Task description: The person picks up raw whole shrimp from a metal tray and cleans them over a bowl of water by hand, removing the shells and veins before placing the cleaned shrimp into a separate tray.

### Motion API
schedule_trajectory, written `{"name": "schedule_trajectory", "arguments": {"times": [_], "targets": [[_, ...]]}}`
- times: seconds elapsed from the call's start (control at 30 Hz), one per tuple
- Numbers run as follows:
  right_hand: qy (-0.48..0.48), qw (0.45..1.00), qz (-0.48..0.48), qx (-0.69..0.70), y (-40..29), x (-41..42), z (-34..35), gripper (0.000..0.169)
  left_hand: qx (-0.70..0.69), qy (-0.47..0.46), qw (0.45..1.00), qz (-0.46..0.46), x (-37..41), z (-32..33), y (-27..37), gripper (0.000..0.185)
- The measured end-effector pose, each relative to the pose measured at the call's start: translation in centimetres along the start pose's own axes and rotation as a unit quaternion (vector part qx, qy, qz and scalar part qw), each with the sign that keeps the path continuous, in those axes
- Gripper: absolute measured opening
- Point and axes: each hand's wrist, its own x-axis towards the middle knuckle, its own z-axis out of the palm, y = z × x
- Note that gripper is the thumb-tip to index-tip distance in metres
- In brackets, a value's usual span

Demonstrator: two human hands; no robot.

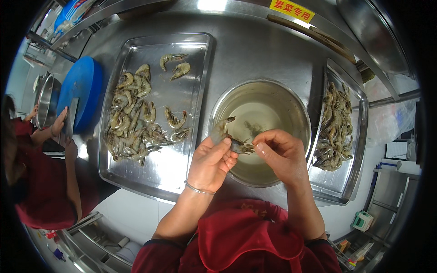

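Over a round steel basin point(222, 102) of cloudy water, my left hand point(213, 160) holds a raw grey shrimp point(218, 131) between thumb and fingers, its tail up and its head towards the right. My right hand point(280, 153) has thumb and forefinger pinched at the tip of the shrimp's head; any small piece between them is hidden. Dark, thread-like scraps point(253, 129) float in the water. To the left, a steel tray point(170, 92) holds a heap of shrimp point(131, 119) with a few lying apart. A second steel tray point(356, 129) on the right carries more shrimp point(333, 129).
At the far left, a co-worker point(51, 184) handles a cleaver point(71, 116) beside a round blue chopping board point(80, 92). A steel bowl point(46, 100) stands past it. A steel shelf rail point(235, 6) with a yellow sign point(292, 10) crosses the back of the steel table point(252, 44).
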Motion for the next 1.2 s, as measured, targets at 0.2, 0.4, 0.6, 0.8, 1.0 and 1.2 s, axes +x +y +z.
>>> {"name": "schedule_trajectory", "arguments": {"times": [0.2, 0.4, 0.6, 0.8, 1.0, 1.2], "targets": [[0.015, 0.998, -0.026, -0.064, -0.2, 0.0, 0.4, 0.008, 0.012, 0.014, 1.000, 0.010, -0.1, 0.2, -0.1, 0.009], [0.003, 0.999, 0.007, -0.049, -0.1, -0.2, 0.2, 0.007, 0.010, 0.009, 1.000, 0.011, -0.1, 0.1, -0.1, 0.009], [-0.010, 0.997, 0.013, -0.071, -0.2, -0.2, -0.6, 0.006, 0.023, -0.019, 0.999, 0.037, -0.2, -0.2, -0.3, 0.015], [0.059, 0.995, -0.051, -0.062, 0.2, 0.0, -1.3, 0.005, 0.011, -0.032, 0.999, 0.039, -0.4, -0.3, 0.1, 0.024], [0.032, 0.953, -0.184, -0.237, -1.4, -0.1, -0.4, 0.015, 0.093, -0.051, 0.993, 0.041, -0.5, -0.3, -0.4, 0.026], [0.000, 0.945, -0.185, -0.269, -0.6, 0.1, 0.3, 0.017, 0.163, -0.048, 0.983, 0.067, -0.8, 0.9, -0.6, 0.027]]}}
